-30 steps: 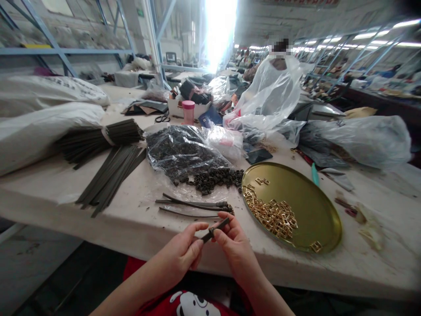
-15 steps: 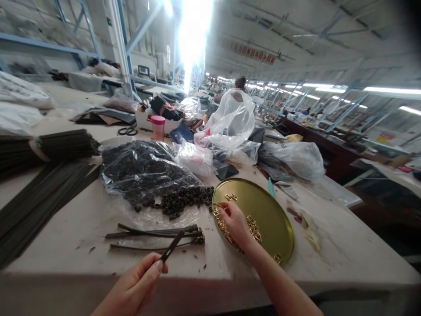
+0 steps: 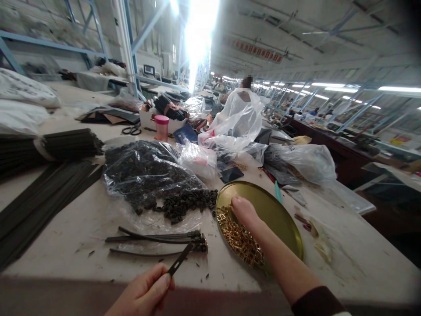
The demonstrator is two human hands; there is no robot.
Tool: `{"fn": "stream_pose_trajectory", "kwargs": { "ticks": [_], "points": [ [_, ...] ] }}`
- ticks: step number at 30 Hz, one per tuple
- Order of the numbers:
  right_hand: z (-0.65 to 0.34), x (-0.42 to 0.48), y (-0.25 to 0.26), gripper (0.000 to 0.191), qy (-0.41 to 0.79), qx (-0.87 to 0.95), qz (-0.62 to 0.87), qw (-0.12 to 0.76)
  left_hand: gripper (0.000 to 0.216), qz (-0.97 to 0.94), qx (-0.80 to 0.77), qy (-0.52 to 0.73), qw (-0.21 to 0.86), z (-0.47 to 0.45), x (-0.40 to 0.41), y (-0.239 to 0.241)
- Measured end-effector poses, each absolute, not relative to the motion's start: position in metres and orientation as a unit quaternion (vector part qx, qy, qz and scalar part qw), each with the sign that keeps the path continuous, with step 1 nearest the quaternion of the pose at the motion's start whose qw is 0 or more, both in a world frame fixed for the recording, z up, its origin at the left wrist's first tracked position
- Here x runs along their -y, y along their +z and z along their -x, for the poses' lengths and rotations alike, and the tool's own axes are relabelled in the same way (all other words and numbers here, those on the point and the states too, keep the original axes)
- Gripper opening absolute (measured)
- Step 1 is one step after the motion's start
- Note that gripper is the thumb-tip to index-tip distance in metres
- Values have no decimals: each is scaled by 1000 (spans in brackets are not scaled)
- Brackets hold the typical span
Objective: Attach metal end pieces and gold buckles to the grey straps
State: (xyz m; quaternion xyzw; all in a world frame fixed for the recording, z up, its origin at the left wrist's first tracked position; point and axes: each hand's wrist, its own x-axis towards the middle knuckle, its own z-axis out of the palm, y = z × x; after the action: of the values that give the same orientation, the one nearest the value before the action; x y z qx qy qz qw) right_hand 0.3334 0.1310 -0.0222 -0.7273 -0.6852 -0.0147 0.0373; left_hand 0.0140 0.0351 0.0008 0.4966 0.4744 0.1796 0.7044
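Strap, dark with a slot cut through it, sticks up from the left hand at the near edge of the desk, pinched between thumb and fingers. Right hand is nearly closed over the far left part of the gold tray, beside the buckles; I cannot tell whether it has hold of one. Left of the tray lie small dark loops, with other straps nearer.

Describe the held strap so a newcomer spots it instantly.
On the pale table, find the gold tray. To its left, by the near table edge, the left hand grips a dark strap. Unlike the straps lying beyond, it's held up, showing a slot.
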Motion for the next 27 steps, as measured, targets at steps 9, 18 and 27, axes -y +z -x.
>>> {"fn": "stream_pose_trajectory", "kwargs": {
  "ticks": [9,18,27],
  "points": [
    [-223,-12,31,15,-72,885,402,222,42,-451,-439,223,745,-20,-18,34],
    [-194,29,35,24,-75,903,292,307,32,-426,-446,221,756,-12,10,44],
    [-181,34,6,27,-2,858,348,378,29,-413,-418,219,779,-5,12,44]
  ]
}}
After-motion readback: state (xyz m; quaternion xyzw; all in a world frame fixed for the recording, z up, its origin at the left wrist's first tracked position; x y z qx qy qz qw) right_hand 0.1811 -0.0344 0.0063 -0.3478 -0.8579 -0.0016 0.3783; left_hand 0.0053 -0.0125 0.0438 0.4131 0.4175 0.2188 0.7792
